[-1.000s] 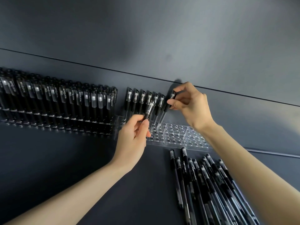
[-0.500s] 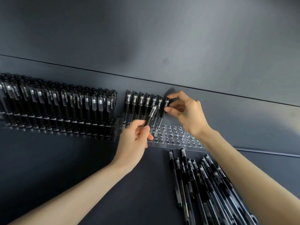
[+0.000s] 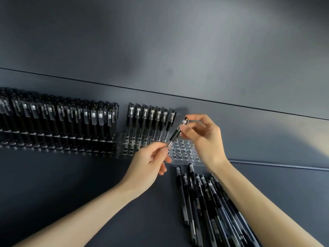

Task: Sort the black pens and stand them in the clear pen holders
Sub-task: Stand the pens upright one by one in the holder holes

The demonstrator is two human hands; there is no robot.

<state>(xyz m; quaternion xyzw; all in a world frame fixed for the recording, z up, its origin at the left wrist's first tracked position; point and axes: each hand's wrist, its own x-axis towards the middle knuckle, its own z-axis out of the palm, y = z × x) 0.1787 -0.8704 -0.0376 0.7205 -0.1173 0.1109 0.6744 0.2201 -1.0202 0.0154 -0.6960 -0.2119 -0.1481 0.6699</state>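
A dark desk (image 3: 53, 184) seen from above, with both forearms reaching in from the bottom edge. At nine o'clock a long clear holder (image 3: 58, 141) stands packed full of upright black pens (image 3: 62, 118), no holes visible spare. Just right of it, near centre, a second clear pen holder (image 3: 179, 150) carries one back row of seven standing pens (image 3: 151, 116); its nearer rows of round holes are open. Over those holes a single black pen (image 3: 175, 133) is held tilted, cap end up toward one o'clock. The left hand (image 3: 147, 166) pinches its clear lower barrel between thumb and fingertips; the right hand (image 3: 201, 136) is closed on the capped upper end. At five o'clock a loose heap of black pens (image 3: 204, 202) lies flat on the desk, touching and overlapping. The pen looks light, stiff and smooth, likely slippery on the clear barrel, so the rubbery dark grip section seems the surest hold. Open room lies toward six and three o'clock; the standing row crowds the holes at eleven, and a careless knock could tip neighbours.
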